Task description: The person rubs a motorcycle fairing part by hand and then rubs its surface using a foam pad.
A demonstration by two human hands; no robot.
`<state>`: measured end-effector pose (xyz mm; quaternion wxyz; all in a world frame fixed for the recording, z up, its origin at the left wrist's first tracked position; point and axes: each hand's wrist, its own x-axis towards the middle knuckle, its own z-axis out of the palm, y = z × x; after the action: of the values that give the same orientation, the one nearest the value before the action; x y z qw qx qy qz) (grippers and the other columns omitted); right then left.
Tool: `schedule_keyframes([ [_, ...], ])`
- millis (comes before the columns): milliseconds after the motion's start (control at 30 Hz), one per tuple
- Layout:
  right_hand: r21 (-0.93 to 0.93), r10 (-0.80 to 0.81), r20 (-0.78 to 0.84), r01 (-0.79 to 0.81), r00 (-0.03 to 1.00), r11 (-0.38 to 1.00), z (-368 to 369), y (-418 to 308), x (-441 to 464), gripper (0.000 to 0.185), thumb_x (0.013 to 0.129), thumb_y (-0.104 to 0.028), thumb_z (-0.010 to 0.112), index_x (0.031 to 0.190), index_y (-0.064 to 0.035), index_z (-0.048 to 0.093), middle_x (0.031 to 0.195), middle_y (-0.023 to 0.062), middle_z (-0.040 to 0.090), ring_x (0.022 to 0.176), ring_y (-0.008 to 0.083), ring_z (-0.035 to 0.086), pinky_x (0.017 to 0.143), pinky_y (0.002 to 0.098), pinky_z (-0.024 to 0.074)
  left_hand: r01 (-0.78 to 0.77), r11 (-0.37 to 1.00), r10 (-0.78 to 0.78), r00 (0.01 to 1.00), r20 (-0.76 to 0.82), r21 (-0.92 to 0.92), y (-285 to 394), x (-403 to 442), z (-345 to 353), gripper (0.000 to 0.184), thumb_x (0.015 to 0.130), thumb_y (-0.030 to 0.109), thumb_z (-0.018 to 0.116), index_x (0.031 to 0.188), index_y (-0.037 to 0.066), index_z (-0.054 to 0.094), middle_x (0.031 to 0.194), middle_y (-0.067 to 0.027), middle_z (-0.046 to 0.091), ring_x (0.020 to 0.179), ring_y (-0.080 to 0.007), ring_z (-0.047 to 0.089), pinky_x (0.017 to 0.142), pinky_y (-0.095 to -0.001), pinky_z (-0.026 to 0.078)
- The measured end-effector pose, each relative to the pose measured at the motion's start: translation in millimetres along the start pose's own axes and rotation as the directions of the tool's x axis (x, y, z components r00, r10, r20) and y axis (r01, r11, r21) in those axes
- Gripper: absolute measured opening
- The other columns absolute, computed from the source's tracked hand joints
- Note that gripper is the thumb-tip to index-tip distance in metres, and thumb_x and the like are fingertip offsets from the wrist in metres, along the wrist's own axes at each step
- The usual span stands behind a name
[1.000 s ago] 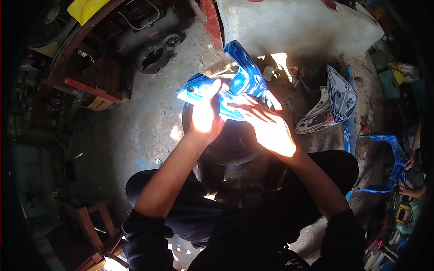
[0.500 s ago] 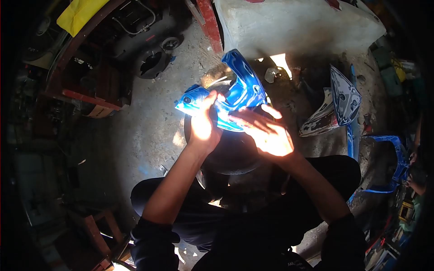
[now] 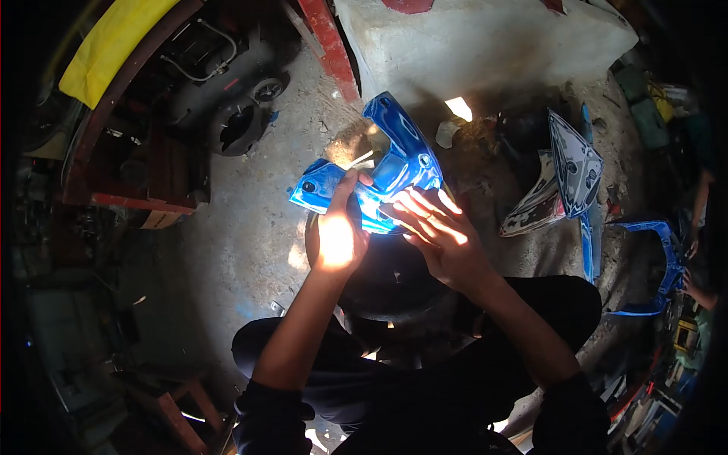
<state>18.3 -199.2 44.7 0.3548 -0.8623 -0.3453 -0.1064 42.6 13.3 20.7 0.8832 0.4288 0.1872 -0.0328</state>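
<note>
A glossy blue curved plastic panel [image 3: 406,140], with a small round hole near its left end, is held above a dark round object [image 3: 398,277] between the knees. It looks like a motorcycle fairing part. My left hand [image 3: 341,231] grips its lower left edge, thumb on top; the fingers beneath are hidden. My right hand [image 3: 444,235] lies against the lower right of the panel, fingers stretched out and slightly apart. Strong sunlight washes out part of the panel and my left hand.
Grey-and-black patterned panels [image 3: 580,167] rest on the concrete floor at right. Beyond them, another person's hands [image 3: 690,280] touch a blue U-shaped part [image 3: 671,258]. A whitish block [image 3: 485,49] stands ahead. At left are a red-edged bench [image 3: 144,201] and a black compressor-like tank [image 3: 220,83].
My right hand has shifted left and slightly down along the panel, its fingers now more spread. My left hand keeps its hold. The whole view has shifted slightly.
</note>
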Motion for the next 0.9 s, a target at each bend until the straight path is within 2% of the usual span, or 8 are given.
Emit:
schedule_keyframes([
  [300, -0.104, 0.159, 0.047, -0.154, 0.986, 0.983, -14.2, -3.8, 0.7, 0.051, 0.101, -0.02, 0.063, 0.151, -0.0144, 0.053, 0.148, 0.0059, 0.059, 0.144, 0.0211, 0.05, 0.123, 0.0497, 0.0274, -0.146, 0.946, 0.144, 0.989, 0.027, 0.291, -5.3, -2.7, 20.3, 0.02, 0.103, 0.027, 0.061, 0.101, 0.007, 0.065, 0.105, -0.0065, 0.066, 0.099, -0.0201, 0.063, 0.094, -0.035, 0.048],
  [367, -0.142, 0.188, 0.065, -0.177, 0.98, 0.974, -14.9, -6.8, -15.7, 0.05, 0.101, -0.019, 0.063, 0.15, -0.0141, 0.054, 0.148, 0.0057, 0.059, 0.144, 0.0205, 0.049, 0.124, 0.0505, 0.0268, -0.015, 1.0, 0.015, 1.0, 0.003, 0.007, -2.6, -21.8, 31.2, 0.018, 0.1, 0.023, 0.066, 0.107, 0.007, 0.066, 0.108, -0.0072, 0.067, 0.102, -0.0208, 0.064, 0.095, -0.0361, 0.049],
  [433, -0.103, 0.185, 0.112, -0.174, 0.976, 0.979, -14.9, -6.2, -19.5, 0.047, 0.101, -0.018, 0.063, 0.147, -0.0131, 0.057, 0.147, 0.0061, 0.061, 0.144, 0.0216, 0.05, 0.124, 0.0517, 0.026, -0.454, 0.818, 0.44, 0.889, 0.124, 0.354, -18.0, -31.5, 31.1, 0.022, 0.096, 0.02, 0.07, 0.113, 0.007, 0.065, 0.107, -0.008, 0.069, 0.104, -0.0203, 0.065, 0.096, -0.0361, 0.051],
  [500, -0.005, 0.1, 0.136, -0.101, 0.986, 0.995, -8.3, -21.0, -23.9, 0.046, 0.098, -0.014, 0.065, 0.144, -0.0133, 0.06, 0.145, 0.0061, 0.062, 0.141, 0.0234, 0.053, 0.125, 0.0515, 0.0249, 0.028, 0.996, -0.039, 0.992, -0.122, -0.09, -3.7, -34.7, 34.3, 0.025, 0.095, 0.021, 0.072, 0.115, 0.007, 0.064, 0.104, -0.0085, 0.07, 0.099, -0.02, 0.067, 0.09, -0.0349, 0.055],
  [667, -0.178, -0.056, -0.039, 0.048, 0.998, 0.983, -19.6, -8.0, -13.1, 0.044, 0.091, -0.003, 0.057, 0.134, -0.0112, 0.068, 0.143, 0.008, 0.064, 0.137, 0.0253, 0.057, 0.125, 0.0514, 0.0234, 0.051, 0.967, -0.021, 0.993, 0.119, -0.248, -5.9, -26.1, 14.3, 0.015, 0.101, 0.021, 0.064, 0.108, 0.008, 0.065, 0.097, -0.002, 0.069, 0.087, -0.017, 0.069, 0.079, -0.0331, 0.057],
  [733, 0.114, 0.036, -0.039, -0.031, 0.999, 0.993, -14.9, -8.1, -9.8, 0.044, 0.091, -0.004, 0.056, 0.133, -0.009, 0.068, 0.144, 0.0096, 0.064, 0.138, 0.026, 0.057, 0.125, 0.0508, 0.0244, 0.048, 0.968, -0.041, 0.999, 0.032, -0.246, 8.3, -35.1, 30.7, 0.015, 0.101, 0.021, 0.063, 0.108, 0.008, 0.065, 0.097, -0.0023, 0.069, 0.087, -0.017, 0.068, 0.079, -0.0333, 0.057],
  [833, -0.173, -0.165, 0.008, 0.164, 0.986, 0.971, -27.7, -19.3, 2.8, 0.042, 0.091, -0.007, 0.055, 0.131, -0.0031, 0.067, 0.144, 0.0135, 0.062, 0.137, 0.0284, 0.057, 0.123, 0.0486, 0.0285, 0.017, 0.974, -0.029, 0.998, -0.049, -0.226, 20.7, -33.6, 27.7, 0.017, 0.103, 0.023, 0.061, 0.104, 0.007, 0.066, 0.093, -0.0044, 0.07, 0.085, -0.0186, 0.069, 0.078, -0.0355, 0.057],
  [900, -0.055, -0.078, 0.0, 0.078, 0.997, 0.995, -24.8, -31.0, 8.1, 0.041, 0.092, -0.007, 0.054, 0.131, -0.0025, 0.067, 0.142, 0.0143, 0.064, 0.135, 0.0297, 0.058, 0.121, 0.0455, 0.033, 0.089, 0.975, -0.053, 0.983, 0.178, -0.203, 27.0, -34.0, 15.5, 0.022, 0.104, 0.026, 0.059, 0.1, 0.006, 0.067, 0.086, -0.007, 0.071, 0.081, -0.0209, 0.07, 0.078, -0.0373, 0.057],
])
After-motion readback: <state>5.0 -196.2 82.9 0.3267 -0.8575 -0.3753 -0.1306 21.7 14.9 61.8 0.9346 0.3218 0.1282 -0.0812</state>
